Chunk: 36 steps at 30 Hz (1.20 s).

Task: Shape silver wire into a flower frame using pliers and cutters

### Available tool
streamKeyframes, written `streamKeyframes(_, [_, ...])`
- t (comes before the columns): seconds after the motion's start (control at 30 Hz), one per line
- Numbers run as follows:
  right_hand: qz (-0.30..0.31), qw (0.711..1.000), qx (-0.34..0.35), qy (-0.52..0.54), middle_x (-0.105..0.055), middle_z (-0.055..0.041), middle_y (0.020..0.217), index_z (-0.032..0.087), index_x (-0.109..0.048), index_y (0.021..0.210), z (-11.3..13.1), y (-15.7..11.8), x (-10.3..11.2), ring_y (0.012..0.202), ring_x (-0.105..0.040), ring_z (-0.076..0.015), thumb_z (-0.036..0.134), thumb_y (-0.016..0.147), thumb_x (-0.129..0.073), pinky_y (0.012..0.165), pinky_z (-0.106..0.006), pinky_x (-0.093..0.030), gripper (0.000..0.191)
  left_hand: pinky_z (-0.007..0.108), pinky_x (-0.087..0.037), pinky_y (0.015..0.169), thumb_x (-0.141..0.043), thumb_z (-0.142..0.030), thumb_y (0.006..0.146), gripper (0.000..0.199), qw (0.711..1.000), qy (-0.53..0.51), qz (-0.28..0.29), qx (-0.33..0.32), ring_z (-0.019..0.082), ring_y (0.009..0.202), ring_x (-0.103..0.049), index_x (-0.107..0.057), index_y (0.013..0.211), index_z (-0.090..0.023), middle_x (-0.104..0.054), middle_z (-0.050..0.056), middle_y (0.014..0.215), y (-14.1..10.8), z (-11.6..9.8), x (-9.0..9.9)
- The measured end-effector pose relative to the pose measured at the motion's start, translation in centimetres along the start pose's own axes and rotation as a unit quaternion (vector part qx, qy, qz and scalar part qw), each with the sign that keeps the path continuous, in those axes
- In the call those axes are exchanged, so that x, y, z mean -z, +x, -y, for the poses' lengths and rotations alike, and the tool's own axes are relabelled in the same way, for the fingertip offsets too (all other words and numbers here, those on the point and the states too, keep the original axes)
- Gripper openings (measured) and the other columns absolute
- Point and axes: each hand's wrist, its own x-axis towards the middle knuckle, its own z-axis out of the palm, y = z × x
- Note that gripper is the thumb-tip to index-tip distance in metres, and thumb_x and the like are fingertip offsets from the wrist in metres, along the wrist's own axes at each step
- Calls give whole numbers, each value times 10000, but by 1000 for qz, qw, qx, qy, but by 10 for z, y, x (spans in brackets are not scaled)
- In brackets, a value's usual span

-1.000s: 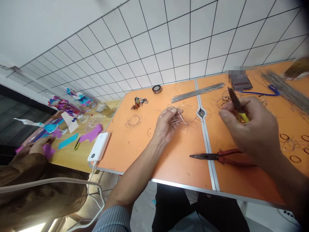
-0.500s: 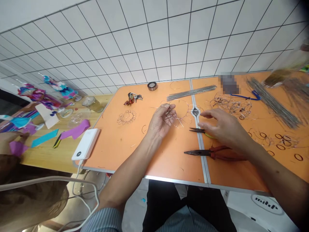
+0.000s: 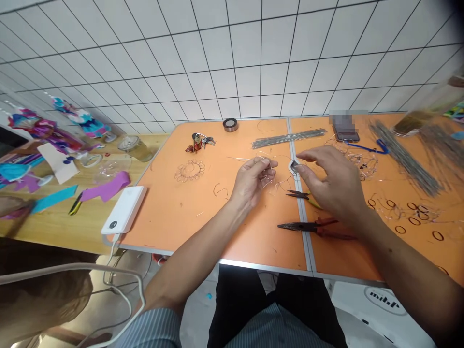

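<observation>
My left hand (image 3: 253,180) is closed in a pinch on a thin wire piece (image 3: 286,185), bent into loops that spread to the right of the fingers. One straight end pokes out to the left. My right hand (image 3: 333,181) hovers just right of the loops, thumb and forefinger apart, with nothing visible between them. Beneath it lie small yellow-handled pliers (image 3: 297,194), their grips partly covered. Nearer the front edge are red-handled long-nose pliers (image 3: 299,226). A finished-looking looped wire ring (image 3: 190,170) rests to the left on the orange table (image 3: 217,227).
Bundles of straight wires (image 3: 289,138) lie at the back and right. A tape roll (image 3: 230,125), keys (image 3: 200,142), a phone (image 3: 346,131) and a white power bank (image 3: 123,210) are around. Small dark rings (image 3: 415,221) and tangled wire lie right. Another person's hand (image 3: 14,205) is far left.
My left hand has shifted slightly right with the wire piece. My right hand has risen a little, its fingertips closer to the loops. The camera view has turned slightly.
</observation>
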Motion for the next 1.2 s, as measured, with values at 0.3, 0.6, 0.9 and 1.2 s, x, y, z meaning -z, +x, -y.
streamKeyframes(0.3, [114, 985, -124, 37, -823, -32, 839, 257, -817, 925, -1, 17, -3, 734, -698, -233, 285, 1013, -678, 729, -398, -499, 167, 249, -572, 760, -943, -349, 811, 299, 995, 75, 63, 22, 107, 743, -718, -698, 807, -177, -846, 53, 923, -3, 7, 0])
streamKeyframes(0.6, [184, 967, -161, 68, -777, 1, 764, 259, -847, 880, -11, 20, 7, 717, -663, -210, 311, 936, -718, 693, -371, -464, 150, 290, -623, 802, -969, -349, 817, 286, 983, 163, 75, 35, 144, 749, -770, -772, 914, -166, -873, 82, 910, -4, 5, 1])
streamKeyframes(0.9, [222, 960, -159, 57, -648, 20, 662, 246, -839, 869, -12, 17, 9, 647, -556, -178, 340, 940, -700, 657, -370, -391, 182, 305, -646, 787, -1006, -479, 825, 389, 970, 218, 101, 31, 168, 741, -794, -806, 925, -160, -876, 94, 887, -4, 6, 3])
streamKeyframes(1.2, [245, 955, -152, 72, -716, 2, 703, 254, -873, 934, -14, 10, 0, 658, -608, -193, 298, 945, -698, 666, -372, -396, 180, 283, -590, 687, -1007, -403, 851, 336, 968, 222, 101, 52, 142, 630, -739, -785, 883, -154, -863, 90, 857, -1, 5, 3])
